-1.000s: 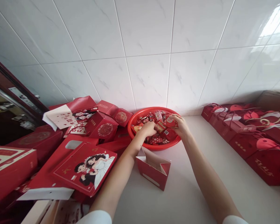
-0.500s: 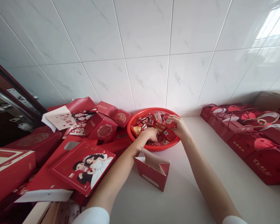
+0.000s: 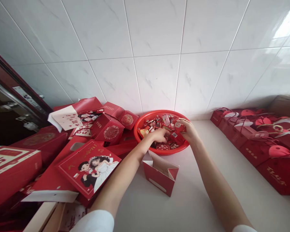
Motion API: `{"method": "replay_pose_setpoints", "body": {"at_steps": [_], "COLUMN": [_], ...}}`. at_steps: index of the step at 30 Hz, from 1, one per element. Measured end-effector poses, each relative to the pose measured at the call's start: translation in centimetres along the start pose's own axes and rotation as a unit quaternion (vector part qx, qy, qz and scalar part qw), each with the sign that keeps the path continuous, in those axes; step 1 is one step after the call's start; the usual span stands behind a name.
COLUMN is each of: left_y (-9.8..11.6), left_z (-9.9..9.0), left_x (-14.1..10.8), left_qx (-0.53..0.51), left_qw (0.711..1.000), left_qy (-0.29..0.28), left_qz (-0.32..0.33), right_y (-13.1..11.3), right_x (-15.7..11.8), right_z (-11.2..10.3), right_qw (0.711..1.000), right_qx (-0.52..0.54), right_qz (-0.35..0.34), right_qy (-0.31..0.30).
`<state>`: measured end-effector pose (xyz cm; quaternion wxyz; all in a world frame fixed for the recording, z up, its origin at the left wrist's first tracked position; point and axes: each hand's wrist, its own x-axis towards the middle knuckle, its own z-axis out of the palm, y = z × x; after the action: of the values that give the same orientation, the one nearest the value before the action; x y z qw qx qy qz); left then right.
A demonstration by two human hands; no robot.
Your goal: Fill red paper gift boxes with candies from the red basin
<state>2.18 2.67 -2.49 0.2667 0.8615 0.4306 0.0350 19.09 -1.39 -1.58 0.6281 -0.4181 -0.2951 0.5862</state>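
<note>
A red plastic basket (image 3: 138, 137) near the wall holds many small wrapped packets (image 3: 157, 123). My left hand (image 3: 161, 135) reaches into its middle, fingers bent down among the packets; what they hold, if anything, is hidden. At the basket's right side my right hand (image 3: 187, 128) is closed on a red packet (image 3: 180, 126), thumb and fingers around its edge. Just in front of the basket stands a small red box (image 3: 159, 178) with its top open, its pale inside showing; neither hand touches it.
Red boxes and bags lie heaped on the left, among them a flat one with a printed couple (image 3: 89, 170). Closed red gift boxes with cord handles (image 3: 268, 167) line the right. A tiled wall (image 3: 157, 80) rises behind, and a dark door frame (image 3: 19, 93) is at far left.
The view has shifted slightly. My left hand has moved a little to the right within the basket. My right hand still holds the red packet.
</note>
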Motion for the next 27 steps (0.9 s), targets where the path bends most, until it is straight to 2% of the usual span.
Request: {"method": "replay_pose_setpoints", "body": {"at_steps": [4, 7, 14, 27], "left_y": [-0.5, -0.6, -1.4, -1.5], "left_z": [-0.6, -0.7, -0.4, -0.6], "left_x": [-0.1, -0.1, 0.7, 0.6], "left_qx": [-0.098, -0.133, -0.222, -0.282], "left_qw": [0.98, 0.962, 0.924, 0.899], "left_qy": [0.17, 0.234, 0.312, 0.335], "left_qz": [0.025, 0.033, 0.02, 0.02], "right_y": [0.0, 0.0, 0.1, 0.1], "right_x": [0.0, 0.1, 0.2, 0.2], "right_z": [-0.1, -0.2, -0.2, -0.4], "right_qw": [1.0, 1.0, 1.0, 1.0], "right_qx": [0.0, -0.003, 0.002, -0.004], "right_qz": [0.0, -0.001, -0.003, -0.005], "right_qy": [-0.003, -0.003, 0.002, -0.024]}}
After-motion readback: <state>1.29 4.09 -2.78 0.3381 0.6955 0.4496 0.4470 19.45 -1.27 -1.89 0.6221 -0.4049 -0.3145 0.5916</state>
